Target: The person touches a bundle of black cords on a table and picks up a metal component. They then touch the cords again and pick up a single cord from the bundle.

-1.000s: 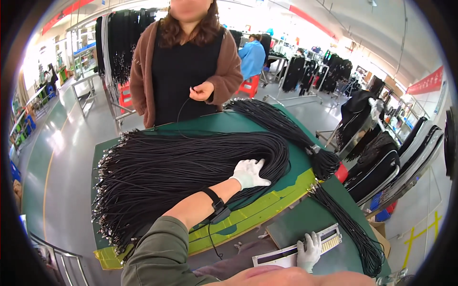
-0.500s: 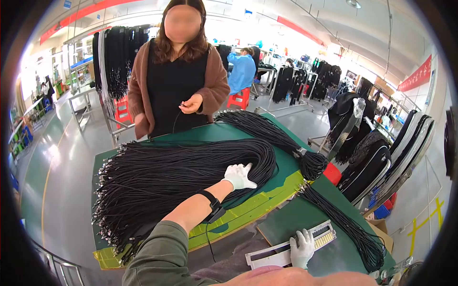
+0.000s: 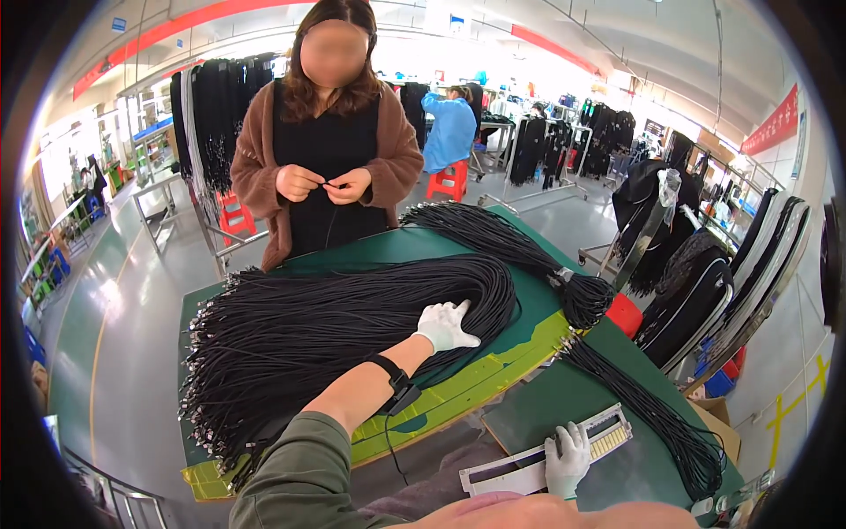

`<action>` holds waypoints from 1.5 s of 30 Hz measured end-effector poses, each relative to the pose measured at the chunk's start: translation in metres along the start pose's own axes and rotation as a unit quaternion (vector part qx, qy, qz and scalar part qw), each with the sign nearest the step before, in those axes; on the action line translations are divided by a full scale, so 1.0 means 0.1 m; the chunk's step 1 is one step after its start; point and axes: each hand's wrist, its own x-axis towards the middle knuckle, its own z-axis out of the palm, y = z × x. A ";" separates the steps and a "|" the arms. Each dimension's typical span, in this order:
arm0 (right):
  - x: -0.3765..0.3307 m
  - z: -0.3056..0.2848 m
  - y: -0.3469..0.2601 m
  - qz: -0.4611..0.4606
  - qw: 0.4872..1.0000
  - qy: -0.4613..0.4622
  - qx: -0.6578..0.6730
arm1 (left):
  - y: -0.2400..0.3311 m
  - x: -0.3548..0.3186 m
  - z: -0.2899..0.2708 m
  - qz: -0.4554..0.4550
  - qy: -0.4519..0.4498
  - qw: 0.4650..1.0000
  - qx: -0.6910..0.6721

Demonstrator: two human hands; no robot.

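My left hand [image 3: 448, 325], in a white glove, lies on a large bundle of black cables [image 3: 352, 309] near the bend of the loop. Its thumb and fingers are spread apart. Small metal-looking connectors [image 3: 196, 379] crowd the bundle's left end. Also gloved in white, my right hand [image 3: 567, 458] is closed over a long white slotted panel [image 3: 509, 477] on the near green table. A row of pale yellowish pieces [image 3: 610, 440] sits in the panel's right part. The right fingertips lie against its far edge, and the thumb is hard to make out.
Across the green table [image 3: 520, 242] a person [image 3: 326, 132] pinches a thin dark cable. A tied cable bundle [image 3: 493, 238] lies at the far right, a thinner one [image 3: 643, 406] nearer. Yellow-green tape [image 3: 458, 392] covers the table's front edge. Racks of hanging cables [image 3: 687, 300] stand to the right.
The person opposite has brought both hands together at the chest around the thin cable. My hands keep their places on the bundle and the panel; the whole view has shifted slightly.
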 end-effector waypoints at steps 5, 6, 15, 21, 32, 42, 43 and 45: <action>0.01 -0.02 -0.02 -0.010 1.000 -0.004 -0.017 | 0.00 0.00 -0.01 -0.002 -0.003 1.000 -0.005; 0.02 -0.03 -0.03 -0.007 1.000 -0.005 -0.014 | -0.01 0.01 0.00 -0.002 -0.003 1.000 -0.005; 0.00 0.00 -0.01 -0.004 1.000 0.004 0.001 | 0.01 0.00 -0.01 -0.007 -0.008 1.000 0.000; 0.00 0.01 0.01 -0.003 1.000 0.001 0.001 | 0.03 -0.04 -0.04 -0.006 -0.001 1.000 -0.006; 0.01 0.01 0.02 0.003 1.000 -0.005 -0.006 | 0.03 -0.02 -0.03 -0.003 0.000 1.000 -0.007; 0.01 -0.01 -0.01 0.003 1.000 -0.001 -0.007 | 0.03 -0.01 -0.04 -0.009 -0.010 1.000 -0.005; 0.01 -0.01 -0.01 0.002 1.000 0.001 -0.007 | 0.03 -0.01 -0.04 -0.009 -0.009 1.000 -0.006; 0.01 -0.01 -0.02 0.002 1.000 0.001 -0.006 | 0.03 -0.01 -0.03 -0.008 -0.007 1.000 -0.008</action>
